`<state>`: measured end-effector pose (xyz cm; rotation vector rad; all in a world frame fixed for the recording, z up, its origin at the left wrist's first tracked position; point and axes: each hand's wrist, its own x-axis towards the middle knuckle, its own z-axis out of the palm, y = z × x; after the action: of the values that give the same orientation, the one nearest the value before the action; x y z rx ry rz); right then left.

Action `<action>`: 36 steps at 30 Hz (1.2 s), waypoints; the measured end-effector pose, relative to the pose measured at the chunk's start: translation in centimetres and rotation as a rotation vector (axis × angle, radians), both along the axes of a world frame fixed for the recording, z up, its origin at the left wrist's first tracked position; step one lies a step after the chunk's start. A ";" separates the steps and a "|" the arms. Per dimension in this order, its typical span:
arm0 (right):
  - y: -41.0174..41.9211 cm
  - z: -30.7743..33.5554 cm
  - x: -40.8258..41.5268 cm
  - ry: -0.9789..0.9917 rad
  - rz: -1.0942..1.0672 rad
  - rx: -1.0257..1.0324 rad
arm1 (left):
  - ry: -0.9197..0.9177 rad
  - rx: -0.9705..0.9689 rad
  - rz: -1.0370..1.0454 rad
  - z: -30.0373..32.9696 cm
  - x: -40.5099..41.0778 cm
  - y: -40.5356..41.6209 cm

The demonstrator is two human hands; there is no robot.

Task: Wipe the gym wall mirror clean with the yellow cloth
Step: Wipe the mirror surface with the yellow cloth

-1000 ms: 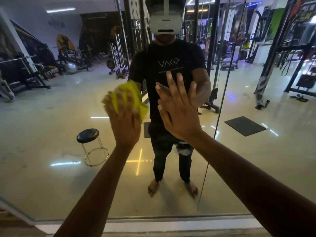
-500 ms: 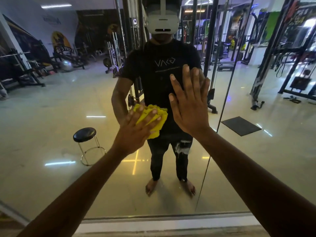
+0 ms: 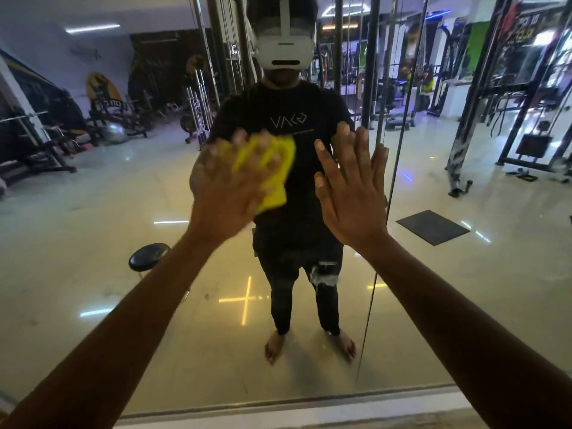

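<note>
The wall mirror (image 3: 93,243) fills the view and reflects the gym and the person. My left hand (image 3: 229,187) presses the bunched yellow cloth (image 3: 275,181) against the glass at chest height. Its fingers spread over the cloth and are blurred by motion. The cloth sticks out to the right and below the hand. My right hand (image 3: 353,193) lies flat on the mirror just right of the cloth, fingers straight and pointing up, holding nothing.
A vertical seam (image 3: 379,258) between mirror panels runs just right of my right hand. The mirror's bottom frame (image 3: 278,407) meets a pale ledge below. The glass reflects a black stool (image 3: 148,257), a floor mat (image 3: 433,226) and gym machines.
My left hand swept the cloth from the left down toward the middle, then up again. My right hand stayed flat on the glass.
</note>
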<state>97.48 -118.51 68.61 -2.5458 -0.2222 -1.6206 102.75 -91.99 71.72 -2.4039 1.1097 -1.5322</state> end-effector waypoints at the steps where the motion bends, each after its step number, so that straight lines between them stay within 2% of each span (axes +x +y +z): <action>1: -0.2 -0.1 0.0 0.014 -0.007 -0.008 | 0.005 -0.188 0.021 2.0 0.2 -0.3; 3: -0.4 -0.1 -0.1 0.027 -0.003 -0.008 | 0.030 -0.492 0.043 3.5 -0.4 -2.1; 4: -0.4 -0.1 -0.2 0.031 0.000 -0.002 | 0.057 -0.509 0.046 2.7 -0.8 -3.2; 5: -0.4 -0.1 -0.2 0.030 0.003 0.008 | 0.090 -0.404 0.033 0.7 -1.1 -4.2; 7: -0.7 -0.2 -0.4 0.023 0.022 0.020 | 0.119 -0.020 -0.031 -4.0 -1.6 -4.9; 8: -0.9 -0.3 -0.5 0.025 0.037 0.021 | 0.093 0.178 -0.038 -5.3 -1.2 -4.2; 9: -1.0 -0.4 -0.6 0.027 0.044 0.022 | 0.057 0.288 -0.022 -4.7 -0.7 -3.3; 10: -1.2 -0.5 -0.7 0.032 0.042 0.023 | 0.045 0.271 0.010 -3.0 -0.2 -2.7; 11: -1.5 -0.7 -0.8 0.038 0.032 0.024 | 0.065 0.144 0.033 -0.8 0.1 -2.6; 13: -1.9 -0.9 -0.9 0.056 0.024 0.023 | 0.058 -0.232 0.056 3.3 0.5 -2.8; 15: -2.0 -1.1 -1.0 0.059 0.026 0.027 | 0.038 -0.448 0.047 3.7 -0.4 -4.4; 16: -2.0 -1.2 -1.0 0.060 0.029 0.028 | 0.056 -0.441 0.027 2.0 -0.7 -5.5; 17: -2.1 -1.3 -1.1 0.055 0.030 0.029 | 0.086 -0.343 -0.007 -0.8 -1.2 -6.6; 19: -2.6 -1.4 -1.3 0.051 0.042 0.024 | 0.146 -0.033 -0.074 -6.5 -2.2 -7.4; 21: -3.0 -1.6 -1.7 0.066 0.069 0.019 | 0.087 0.247 -0.097 -7.4 -1.8 -5.8; 22: -3.2 -1.7 -1.9 0.071 0.072 0.016 | 0.042 0.237 -0.109 -5.9 -1.4 -5.3; 23: -3.3 -1.7 -2.0 0.078 0.064 0.010 | 0.036 0.113 -0.108 -3.8 -1.2 -5.2; 26: -3.5 -2.2 -2.2 0.098 0.044 0.014 | 0.029 -0.465 0.008 0.4 -0.4 -5.4; 27: -3.4 -2.5 -2.2 0.101 0.047 0.025 | 0.057 -0.537 0.035 -0.2 -0.5 -5.8; 28: -3.2 -2.7 -2.3 0.100 0.054 0.039 | 0.086 -0.506 0.050 -1.9 -0.6 -6.2; 29: -2.9 -2.8 -2.4 0.100 0.066 0.052 | 0.119 -0.395 0.030 -4.6 -0.9 -6.8; 32: -2.3 -3.5 -2.7 0.092 0.127 0.068 | 0.137 0.094 -0.075 -12.2 -1.9 -5.5; 33: -2.1 -3.7 -2.9 0.084 0.144 0.066 | 0.093 0.171 -0.073 -12.6 -1.6 -4.2; 34: -1.8 -4.0 -3.0 0.079 0.156 0.064 | 0.050 0.146 -0.054 -12.1 -1.3 -3.1; 35: -1.5 -4.2 -3.0 0.083 0.165 0.063 | 0.031 0.008 -0.005 -11.1 -1.2 -2.3; 36: -1.2 -4.4 -3.0 0.090 0.172 0.065 | 0.041 -0.229 0.073 -9.8 -1.0 -1.7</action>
<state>94.44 -119.71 64.22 -2.4681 -0.3622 -1.4250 101.76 -93.67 61.93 -2.5996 0.8845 -1.6763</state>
